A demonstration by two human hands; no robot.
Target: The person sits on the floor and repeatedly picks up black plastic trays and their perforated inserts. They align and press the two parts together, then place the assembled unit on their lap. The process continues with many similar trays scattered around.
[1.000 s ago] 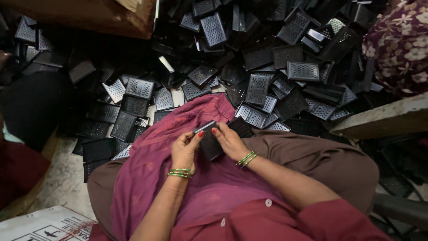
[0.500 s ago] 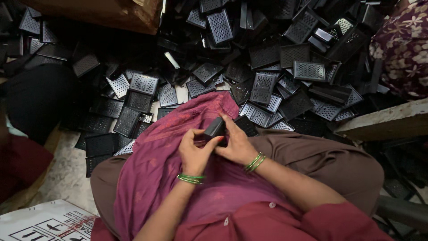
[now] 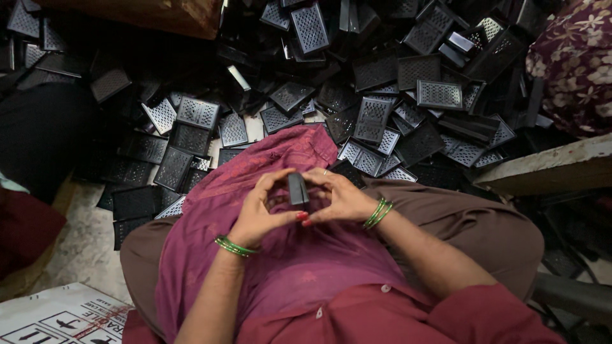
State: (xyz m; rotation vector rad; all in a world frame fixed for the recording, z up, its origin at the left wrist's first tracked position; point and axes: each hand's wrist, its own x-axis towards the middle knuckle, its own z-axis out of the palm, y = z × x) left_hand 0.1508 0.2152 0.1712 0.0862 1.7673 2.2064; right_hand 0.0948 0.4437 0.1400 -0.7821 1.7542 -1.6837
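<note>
A sprawling heap of black perforated plastic covers (image 3: 376, 118), flat rectangles with grid-patterned holes, fills the far floor from left to right. Near it sits a person in brown trousers with a pink cloth (image 3: 268, 255) draped over the lap. Over that cloth, both hands meet around one small black plastic piece (image 3: 297, 188), a dark, smooth block held upright at the centre of the scene. The left hand (image 3: 261, 210) curls around its left side, fingers bent and closed on it; the right hand (image 3: 338, 197) pinches its right edge, thumbs nearly touching below. Green bangles (image 3: 378, 214) ring each wrist.
</note>
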